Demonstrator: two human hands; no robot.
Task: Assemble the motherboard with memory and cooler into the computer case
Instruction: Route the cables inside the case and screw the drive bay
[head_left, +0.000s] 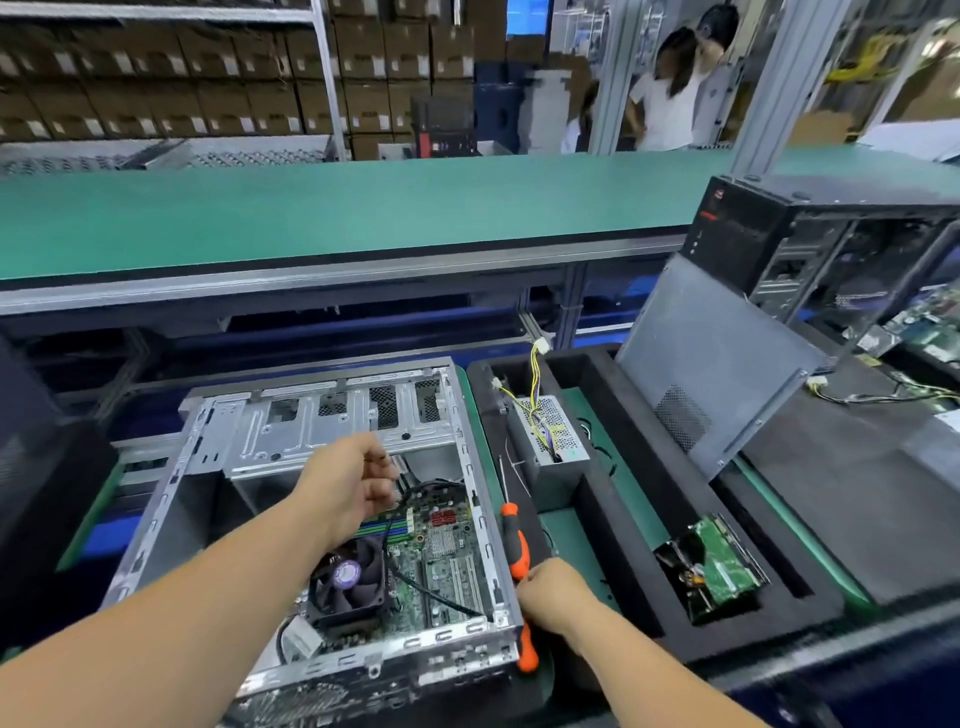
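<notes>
Low and right of centre, the right hand (551, 592) grips an orange-and-black screwdriver (515, 551) beside the open bare-metal computer case (332, 415). Inside the case lies the green motherboard (441, 551), its black-finned cooler (347, 582) bearing a purple round label, unreadable. Above it, mid-frame, the left hand (353, 488) curls its fingers, pinching a thin black cable (431, 486). Rightward, a black foam tray (613, 545) holds a perforated power supply (553, 428) and a hard drive (717, 566).
</notes>
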